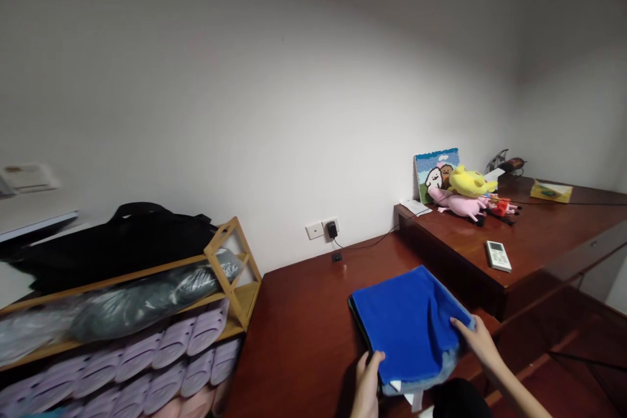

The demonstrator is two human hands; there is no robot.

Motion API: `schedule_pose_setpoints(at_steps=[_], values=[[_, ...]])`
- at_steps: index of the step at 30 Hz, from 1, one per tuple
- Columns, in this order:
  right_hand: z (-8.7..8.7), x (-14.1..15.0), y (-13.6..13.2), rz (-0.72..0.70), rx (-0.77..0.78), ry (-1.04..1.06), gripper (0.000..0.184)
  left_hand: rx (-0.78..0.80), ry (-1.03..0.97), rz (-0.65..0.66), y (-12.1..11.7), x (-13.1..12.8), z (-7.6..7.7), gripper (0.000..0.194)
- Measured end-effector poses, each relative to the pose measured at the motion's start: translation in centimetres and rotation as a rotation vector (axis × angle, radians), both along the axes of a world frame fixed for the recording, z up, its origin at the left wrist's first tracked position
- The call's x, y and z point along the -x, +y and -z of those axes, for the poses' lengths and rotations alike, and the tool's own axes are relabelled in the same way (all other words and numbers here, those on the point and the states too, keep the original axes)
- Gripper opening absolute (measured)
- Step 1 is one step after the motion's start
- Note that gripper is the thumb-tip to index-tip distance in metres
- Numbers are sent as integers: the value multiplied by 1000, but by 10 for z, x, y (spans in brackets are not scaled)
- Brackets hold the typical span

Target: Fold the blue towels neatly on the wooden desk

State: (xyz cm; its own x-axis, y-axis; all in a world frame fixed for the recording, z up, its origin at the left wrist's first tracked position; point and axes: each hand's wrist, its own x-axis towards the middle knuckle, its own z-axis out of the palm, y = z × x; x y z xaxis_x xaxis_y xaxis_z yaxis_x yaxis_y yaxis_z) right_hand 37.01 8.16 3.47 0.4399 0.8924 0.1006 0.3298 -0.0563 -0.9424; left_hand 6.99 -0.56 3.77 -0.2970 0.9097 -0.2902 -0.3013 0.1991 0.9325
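Observation:
A blue square of cloth (406, 326) with a grey-blue underside and white tags at its near edge lies over the desk's near part; it looks like a cushion cover, though I cannot tell for certain. A dark edge shows beneath its left side. My left hand (368, 375) grips the near left corner, thumb on top. At the right edge my right hand (474, 334) pinches the cloth, which is creased there. The fingers under the fabric are hidden on both sides.
Left stands a wooden rack (235, 287) with purple slippers (142, 356) and a black bag (122, 241). On the raised desk part (543, 235) are plush toys (465, 196), a white remote (498, 256) and a tissue pack (551, 191). A plugged-in adapter (332, 229) trails a cable.

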Motion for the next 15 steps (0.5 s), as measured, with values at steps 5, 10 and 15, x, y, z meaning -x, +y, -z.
schedule_pose_setpoints(at_steps=[5, 10, 15], values=[[-13, 48, -47, -244, -9, -7, 45, 28, 83, 67, -11, -17, 16, 35], [2, 103, -91, -577, -324, -334, 41, 47, 88, 145, -13, -25, 24, 41], [22, 128, -102, -712, -631, -710, 51, -10, 56, 179, -28, -15, 28, 46]])
